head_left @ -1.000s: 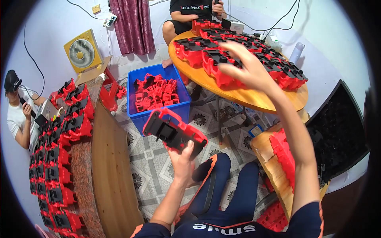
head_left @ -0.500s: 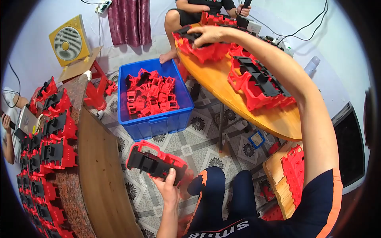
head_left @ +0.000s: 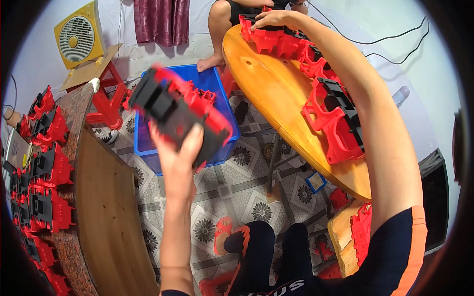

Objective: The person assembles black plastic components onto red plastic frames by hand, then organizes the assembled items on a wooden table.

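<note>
Gripping a red-and-black frame (head_left: 173, 113) in the closed left hand (head_left: 177, 163) — in view across the near part of the blue bin (head_left: 224, 150). Holding the right hand (head_left: 270, 18) against another red-and-black unit (head_left: 266, 42), beyond the bin and to its right — gripping or just touching, impossible to tell.

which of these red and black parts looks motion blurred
The red and black part in the left hand, hiding some of the blue bin; those on the round wooden table and the speckled stone tabletop look sharper.
</note>
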The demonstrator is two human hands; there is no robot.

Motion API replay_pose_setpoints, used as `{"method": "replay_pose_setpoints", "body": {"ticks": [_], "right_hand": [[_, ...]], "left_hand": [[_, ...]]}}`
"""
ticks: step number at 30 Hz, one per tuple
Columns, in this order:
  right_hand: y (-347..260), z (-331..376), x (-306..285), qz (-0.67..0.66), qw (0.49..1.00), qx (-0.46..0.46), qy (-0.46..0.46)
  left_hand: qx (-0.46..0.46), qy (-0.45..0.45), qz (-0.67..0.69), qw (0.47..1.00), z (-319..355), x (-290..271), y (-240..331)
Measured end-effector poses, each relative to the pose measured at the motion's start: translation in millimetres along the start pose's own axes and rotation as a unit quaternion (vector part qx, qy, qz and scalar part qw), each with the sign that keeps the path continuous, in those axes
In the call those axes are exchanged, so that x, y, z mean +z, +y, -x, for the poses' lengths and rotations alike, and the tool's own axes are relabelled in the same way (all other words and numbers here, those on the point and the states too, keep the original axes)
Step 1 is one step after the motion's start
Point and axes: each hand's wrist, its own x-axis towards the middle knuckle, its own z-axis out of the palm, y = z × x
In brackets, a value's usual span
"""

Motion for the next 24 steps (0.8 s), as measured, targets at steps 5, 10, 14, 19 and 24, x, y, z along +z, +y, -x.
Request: {"method": "replay_pose_setpoints", "body": {"ticks": [5, 10, 14, 19, 24], "right_hand": [[14.7, -33.8, -8.6, -0.025, 0.998, -0.054, 0.002], [10.5, -39.7, 0.5, 0.024, 0.995, -0.069, 0.062], [1.8, -43.1, -2.6, 0.092, 0.995, -0.039, 0.014], [25.5, -41.8, -6.7, 0.153, 0.977, -0.135, 0.069], [18.4, 42.8, -58.4, -0.014, 0.983, -0.131, -0.129]], "left_hand": [[-0.098, -0.1, 0.072, 0.988, -73.9, 42.3, 14.9], [-0.11, -0.141, 0.096, 0.979, -105.7, 54.7, -1.3], [-0.164, -0.196, 0.073, 0.964, -115.5, 70.4, -2.1], [-0.251, -0.318, 0.045, 0.913, -129.4, 98.7, 9.0], [-0.308, -0.331, -0.006, 0.892, -141.1, 115.1, 3.0]]}}
